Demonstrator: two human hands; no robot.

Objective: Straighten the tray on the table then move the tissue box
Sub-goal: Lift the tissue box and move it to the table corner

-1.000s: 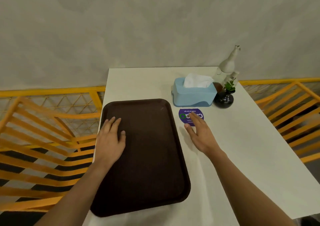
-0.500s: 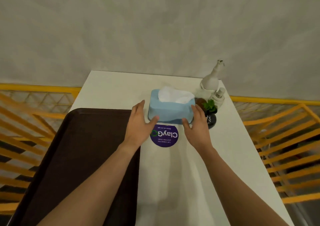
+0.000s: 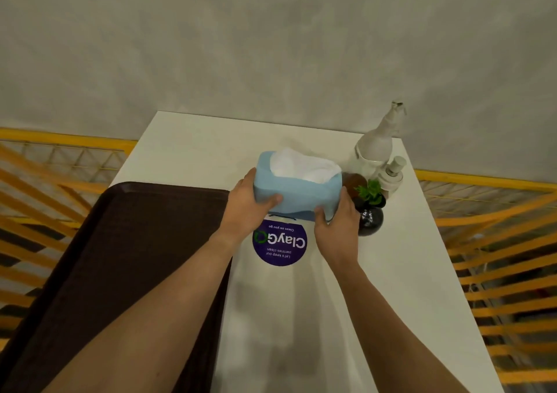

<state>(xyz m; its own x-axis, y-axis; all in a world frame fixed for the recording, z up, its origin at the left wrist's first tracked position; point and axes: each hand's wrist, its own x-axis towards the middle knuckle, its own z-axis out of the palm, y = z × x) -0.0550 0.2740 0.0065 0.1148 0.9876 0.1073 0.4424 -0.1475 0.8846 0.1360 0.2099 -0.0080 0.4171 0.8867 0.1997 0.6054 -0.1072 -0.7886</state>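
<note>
The light blue tissue box (image 3: 301,192), with white tissue sticking out of its top, is held between both hands above the white table (image 3: 316,317). My left hand (image 3: 248,208) grips its left end, thumb on the front face. My right hand (image 3: 337,223) grips its right front corner. The box is tilted, its front edge raised off the table. The dark brown tray (image 3: 120,257) lies on the left part of the table, its long sides roughly parallel to the table's edge; my left forearm crosses over it.
A round purple sticker (image 3: 280,243) lies on the table just below the box. Right of the box stand a small plant in a black pot (image 3: 369,211), a white spray bottle (image 3: 378,142) and a small pump bottle (image 3: 391,172). Orange chairs (image 3: 497,257) flank the table.
My left hand left the tray and both hands went to the tissue box, closed on its ends and raised it. The camera moved forward and right.
</note>
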